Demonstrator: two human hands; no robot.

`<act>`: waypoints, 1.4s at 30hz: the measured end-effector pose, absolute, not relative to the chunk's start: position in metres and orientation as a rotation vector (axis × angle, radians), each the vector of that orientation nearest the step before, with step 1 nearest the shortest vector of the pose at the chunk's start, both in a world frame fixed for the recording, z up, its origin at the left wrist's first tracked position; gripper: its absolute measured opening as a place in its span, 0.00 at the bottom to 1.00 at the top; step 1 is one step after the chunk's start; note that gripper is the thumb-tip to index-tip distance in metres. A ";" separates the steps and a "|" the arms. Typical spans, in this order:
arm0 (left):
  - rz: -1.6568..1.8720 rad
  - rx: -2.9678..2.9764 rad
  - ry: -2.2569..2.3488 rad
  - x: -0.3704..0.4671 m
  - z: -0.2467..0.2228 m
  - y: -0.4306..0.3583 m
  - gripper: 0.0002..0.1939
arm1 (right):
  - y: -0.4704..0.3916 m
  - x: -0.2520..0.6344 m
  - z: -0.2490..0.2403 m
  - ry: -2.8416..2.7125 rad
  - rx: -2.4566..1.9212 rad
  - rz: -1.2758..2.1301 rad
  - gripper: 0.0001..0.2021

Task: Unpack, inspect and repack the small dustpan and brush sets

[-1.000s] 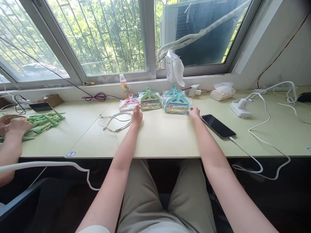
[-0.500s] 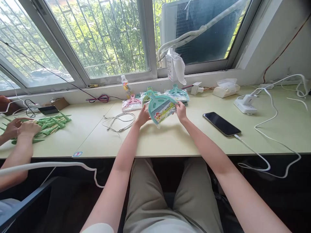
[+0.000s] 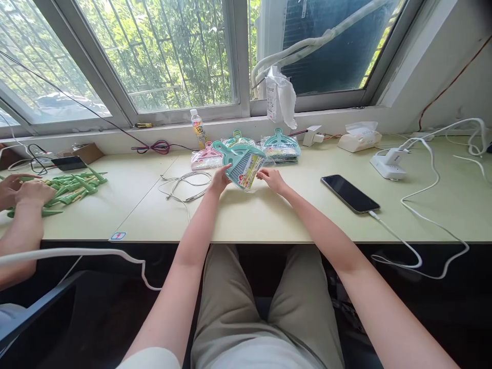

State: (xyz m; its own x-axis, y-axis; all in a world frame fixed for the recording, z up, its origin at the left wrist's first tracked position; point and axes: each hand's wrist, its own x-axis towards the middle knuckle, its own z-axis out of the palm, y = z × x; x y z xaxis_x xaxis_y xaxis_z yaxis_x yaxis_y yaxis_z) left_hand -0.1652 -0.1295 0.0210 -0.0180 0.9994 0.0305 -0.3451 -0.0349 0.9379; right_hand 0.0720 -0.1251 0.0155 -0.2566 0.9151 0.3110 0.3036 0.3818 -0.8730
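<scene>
pale grn desk [image 3: 261, 220], wins [image 3: 165, 56] w/ grey frames [image 3: 239, 51], wht wall [image 3: 434, 66], daylight

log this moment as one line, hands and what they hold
left hand: holding teal dustpan set | right hand: at its right edge, grip unclear | set: tilted | phone: lying to the right

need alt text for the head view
A person's left hand holds a clear-wrapped teal plastic dustpan and brush, tilted above a pale desk, the right hand close beside it. Wrapped pink and teal sets sit behind; a black smartphone lies right.
</scene>
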 end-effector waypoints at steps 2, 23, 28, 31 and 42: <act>1.413 0.951 0.913 -0.164 0.023 -0.131 0.17 | -0.121 0.075 0.013 -1.609 -1.057 1.060 0.13; 1.017 1.108 0.904 -0.172 0.029 -0.139 0.21 | -0.125 0.088 0.029 -1.082 -0.874 1.431 0.09; 1.065 1.055 1.041 -0.176 0.026 -0.132 0.19 | -0.128 0.093 0.039 -1.110 -0.935 1.405 0.09; 1.202 1.000 1.062 -0.176 0.026 -0.127 0.15 | -0.129 0.093 0.040 -1.125 -0.957 1.415 0.08; 1.607 1.147 1.362 -0.197 0.033 -0.123 0.29 | -0.126 0.107 0.039 -1.356 -0.943 1.397 0.13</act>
